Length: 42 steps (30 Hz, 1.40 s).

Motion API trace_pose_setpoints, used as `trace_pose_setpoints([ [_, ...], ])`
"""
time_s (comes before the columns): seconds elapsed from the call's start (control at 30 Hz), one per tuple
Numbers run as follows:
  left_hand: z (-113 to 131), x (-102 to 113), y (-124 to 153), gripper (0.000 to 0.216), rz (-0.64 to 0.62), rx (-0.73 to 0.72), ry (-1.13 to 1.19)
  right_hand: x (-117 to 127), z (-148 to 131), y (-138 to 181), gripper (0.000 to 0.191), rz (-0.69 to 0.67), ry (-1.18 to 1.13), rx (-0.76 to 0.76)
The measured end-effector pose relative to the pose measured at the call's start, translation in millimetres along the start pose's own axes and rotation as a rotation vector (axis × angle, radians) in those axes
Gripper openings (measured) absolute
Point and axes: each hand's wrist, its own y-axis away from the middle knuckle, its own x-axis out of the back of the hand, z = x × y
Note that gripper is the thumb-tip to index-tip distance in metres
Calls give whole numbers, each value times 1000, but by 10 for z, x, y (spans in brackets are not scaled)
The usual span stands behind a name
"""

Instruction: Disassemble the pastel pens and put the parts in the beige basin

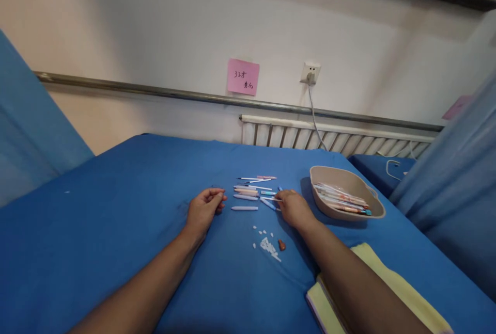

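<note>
My right hand [294, 207] is closed at the right end of the pen parts, its fingertips pinching what looks like a thin white pen refill [269, 199]. To the left, my left hand [204, 210] rests with curled fingers and the thumb against them; whether anything is inside is hidden. Between the hands lie several pale pen barrels [246, 192], with a lavender barrel [245, 208] nearest me. A blue pen part [268, 203] lies slanted by my right fingers. Beyond them are white refills with dark tips [251, 179] and a pink pen part [267, 177].
Small white pieces [268, 246] and a brown piece [281, 244] lie in front on the blue cloth [135, 194]. At right stands a beige basket [321, 171] holding pens in clear wrapping [341, 200]. A folded yellow cloth [387, 282] lies under my right forearm.
</note>
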Motion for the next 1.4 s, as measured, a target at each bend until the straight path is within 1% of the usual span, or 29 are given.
trace_pose_setpoints([
  [0.13,-102,-3,-147,34,12,-71,-121,34,-25,-4,24,-32,23,57],
  [0.3,-198,-6,-198,32,-80,-230,-386,58,-38,-12,24,-75,67,93],
  [0.47,-164,-55,-222,31,-100,-304,-579,86,-25,5,21,-119,71,108],
  [0.63,-117,-79,-259,31,-145,-365,-713,127,-10,43,20,-123,45,137],
  [0.73,-118,-75,-245,30,-185,-400,-753,114,1,51,17,-77,-43,146],
  [0.87,-121,-75,-211,29,-221,-412,-738,36,10,30,12,52,-228,101],
  [1.0,-123,-60,-240,32,-163,-292,-610,-43,22,-3,13,172,-418,22],
  [1.1,-136,-35,-289,33,-86,-203,-472,-76,39,-17,17,223,-557,-31],
  [1.17,-144,-25,-302,34,-69,-176,-432,-89,50,-22,20,253,-642,-75],
  [1.27,-137,-33,-270,34,-143,-202,-511,-110,68,-36,24,312,-729,-140],
  [1.33,-114,-53,-225,33,-235,-289,-625,-131,83,-53,27,340,-778,-173],
  [1.4,-80,-75,-177,33,-344,-406,-717,-157,99,-71,29,354,-818,-200],
])
